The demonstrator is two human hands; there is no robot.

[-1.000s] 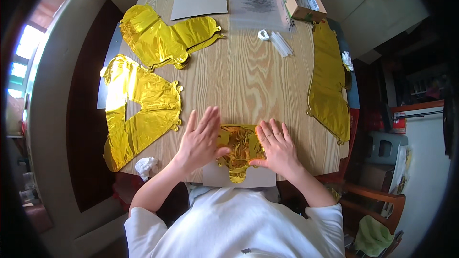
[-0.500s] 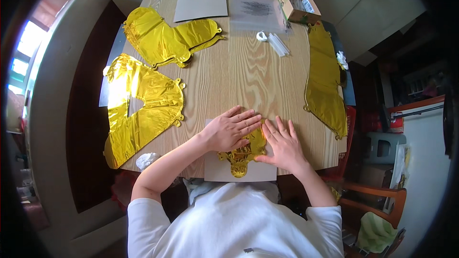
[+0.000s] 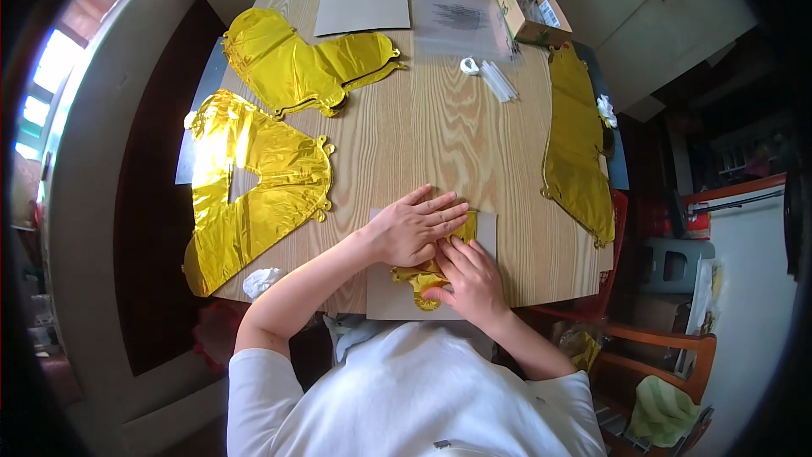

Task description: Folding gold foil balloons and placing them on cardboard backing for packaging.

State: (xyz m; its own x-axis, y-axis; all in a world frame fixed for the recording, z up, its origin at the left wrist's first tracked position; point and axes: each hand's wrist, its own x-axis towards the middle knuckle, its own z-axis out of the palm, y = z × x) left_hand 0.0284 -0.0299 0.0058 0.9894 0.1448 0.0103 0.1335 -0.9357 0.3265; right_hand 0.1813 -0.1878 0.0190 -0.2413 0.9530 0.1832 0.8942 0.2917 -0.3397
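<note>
A small gold foil balloon (image 3: 413, 274), folded and wrinkled, lies on a grey card (image 3: 385, 298) at the table's near edge. My left hand (image 3: 414, 228) rests flat across its upper part, fingers stretched out to the right. Lower down, my right hand (image 3: 474, 283) presses on the foil with its fingers extended, their tips close to the left hand's palm and its thumb over the rounded lower end. Both hands cover much of the balloon, so its full shape is hidden.
Larger flat gold foil balloons lie at far left (image 3: 304, 68), left (image 3: 283, 165) and right (image 3: 573, 144). Farther back are another grey card (image 3: 364, 10), clear plastic sheets (image 3: 465, 21), clear straws (image 3: 499, 82), a white ribbon roll (image 3: 469, 66) and a cardboard box (image 3: 541, 32). Crumpled tissue (image 3: 262, 282) sits near left.
My right hand has slid left from the card's right side onto the balloon, covering more of it. My left hand stays flat in nearly the same place. The view has shifted slightly.
</note>
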